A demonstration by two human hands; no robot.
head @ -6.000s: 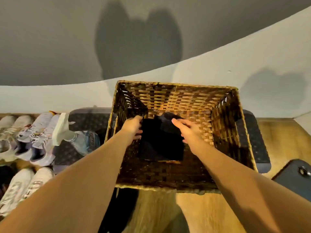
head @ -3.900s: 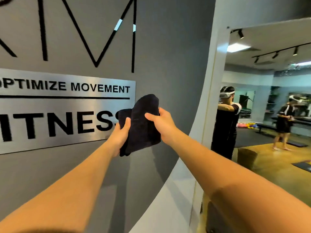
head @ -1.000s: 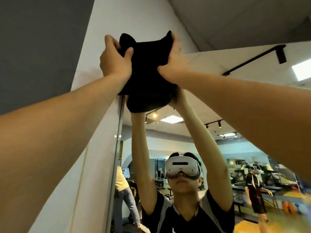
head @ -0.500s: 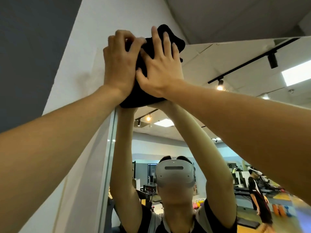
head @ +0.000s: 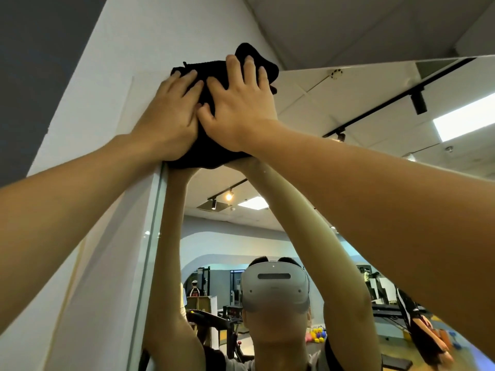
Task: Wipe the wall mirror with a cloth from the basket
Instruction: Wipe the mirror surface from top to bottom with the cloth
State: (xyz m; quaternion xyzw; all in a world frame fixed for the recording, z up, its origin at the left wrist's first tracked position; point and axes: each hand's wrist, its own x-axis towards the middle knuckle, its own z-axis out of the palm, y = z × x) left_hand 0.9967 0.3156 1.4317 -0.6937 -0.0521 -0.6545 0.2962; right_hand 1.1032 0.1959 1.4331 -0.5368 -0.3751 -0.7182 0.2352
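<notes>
A black cloth lies flat against the top left corner of the wall mirror. My left hand presses on it with straight fingers spread. My right hand presses beside it, fingers also straight, its thumb touching the left hand. Most of the cloth is hidden under both hands; its upper edge and lower edge stick out. The basket is out of view.
A white wall borders the mirror's left edge, with a dark grey wall further left. The mirror reflects my raised arms, a headset, ceiling track lights and gym equipment with other people.
Both hands went from gripping the cloth's sides to lying flat on it. The cloth now sits pressed at the mirror's top corner, and my left fingers have straightened.
</notes>
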